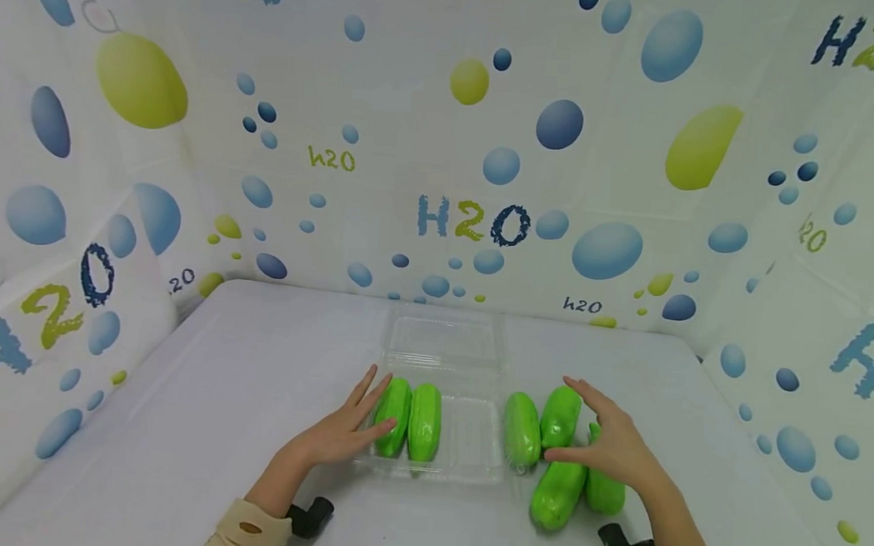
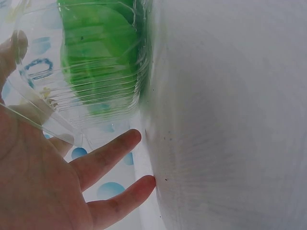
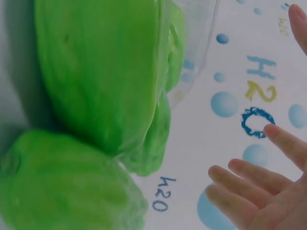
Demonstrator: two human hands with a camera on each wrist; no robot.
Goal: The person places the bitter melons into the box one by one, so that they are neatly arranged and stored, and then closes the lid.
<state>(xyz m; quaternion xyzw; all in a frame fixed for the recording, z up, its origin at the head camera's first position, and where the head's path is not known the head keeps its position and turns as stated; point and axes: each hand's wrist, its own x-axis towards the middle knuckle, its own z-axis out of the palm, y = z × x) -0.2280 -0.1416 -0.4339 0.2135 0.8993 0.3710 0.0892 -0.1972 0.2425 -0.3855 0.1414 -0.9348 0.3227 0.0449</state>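
A clear plastic clamshell box [image 1: 470, 474] lies open on the table, its lid [image 1: 444, 338] folded back to the far side. Inside, on the left, two plump bright green oblong vegetables [image 1: 424, 423] lie side by side; their exact kind is unclear. My left hand [image 1: 340, 430] is at the box's left wall with fingers spread, its thumb reaching over the leftmost vegetable [image 1: 392, 416]. Several similar green vegetables [image 1: 557, 496] lie in a group right of the box. Above that group hovers my right hand [image 1: 610, 442], fingers apart and holding nothing; the right wrist view shows it away from the vegetables.
The white table [image 1: 251, 362] carries the box near its middle. Behind and at both sides stands a white curtain [image 1: 387, 111] printed with blue and green drops and H2O lettering. A dark wrist camera mount [image 1: 311, 517] sits by each sleeve.
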